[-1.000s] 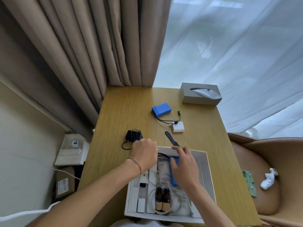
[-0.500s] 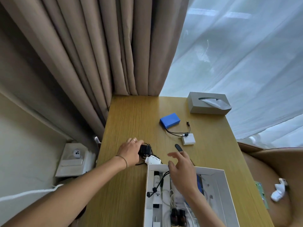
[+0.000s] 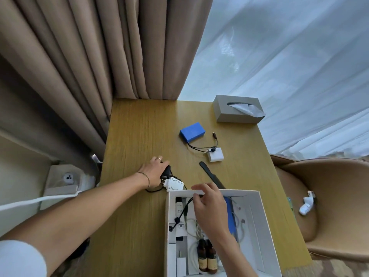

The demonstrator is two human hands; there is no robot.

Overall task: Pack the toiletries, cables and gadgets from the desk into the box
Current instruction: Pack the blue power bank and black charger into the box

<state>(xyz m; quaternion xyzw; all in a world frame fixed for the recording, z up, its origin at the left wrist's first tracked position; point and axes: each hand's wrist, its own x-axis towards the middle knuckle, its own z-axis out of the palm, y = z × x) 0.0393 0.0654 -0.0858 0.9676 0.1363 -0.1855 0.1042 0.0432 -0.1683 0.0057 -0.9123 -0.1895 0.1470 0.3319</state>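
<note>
Head view: white box (image 3: 265,226) sits on the wooden desk (image 3: 137,136) at its near edge, lid off, already holding two brown bottles (image 3: 206,256), white cables, a blue item partly hidden by the right forearm, and a black cable (image 3: 182,211) draped over its far left part. Right hand (image 3: 209,206) hovers over the box's far rim, fingers loosely curled with the black cable's upper end at the fingertips; whether it actually pinches the cable I cannot tell. Just beyond the box's far left corner, left hand (image 3: 154,173) grips a black charger (image 3: 166,172), prongs showing, with a white adapter (image 3: 174,183) touching it on the box side. Beyond the box's far rim lies a black comb (image 3: 211,175), then a small white block (image 3: 215,154) with a short black lead, then a blue pack (image 3: 192,131). Farthest from the box, at the desk's back right corner, stands a grey tissue box (image 3: 237,109).
</note>
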